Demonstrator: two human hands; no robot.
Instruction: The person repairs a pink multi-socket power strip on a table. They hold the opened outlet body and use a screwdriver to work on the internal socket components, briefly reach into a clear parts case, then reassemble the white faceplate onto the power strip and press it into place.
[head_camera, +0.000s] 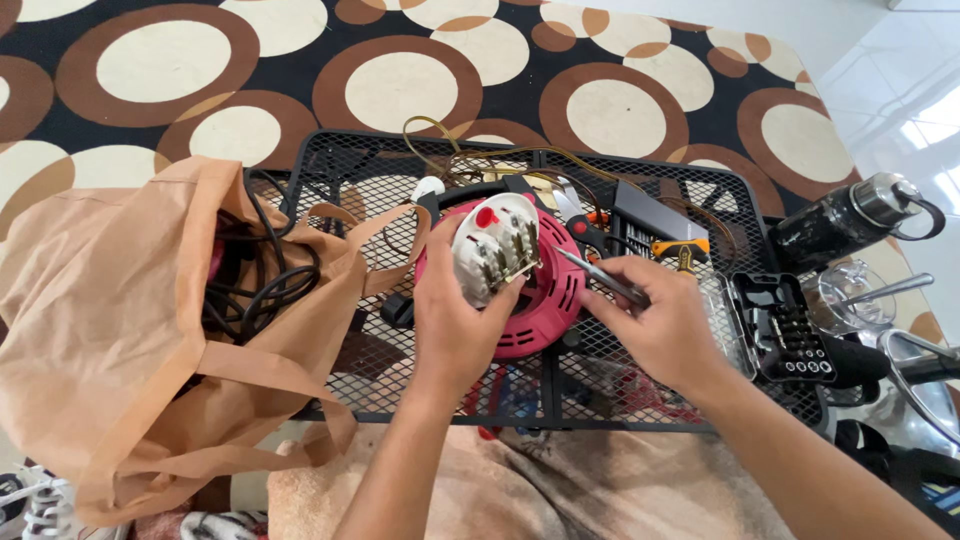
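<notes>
Both hands are busy: your left hand grips the light, rigid white socket plate by its rim; your right hand pinches the thin screwdriver.

a soft tan cloth bag slumps at the left of the frame, mouth open, black cables showing inside. at the right, an open black plastic bit case lies on the mesh table. no labels, signs or screens can be made out.
</notes>
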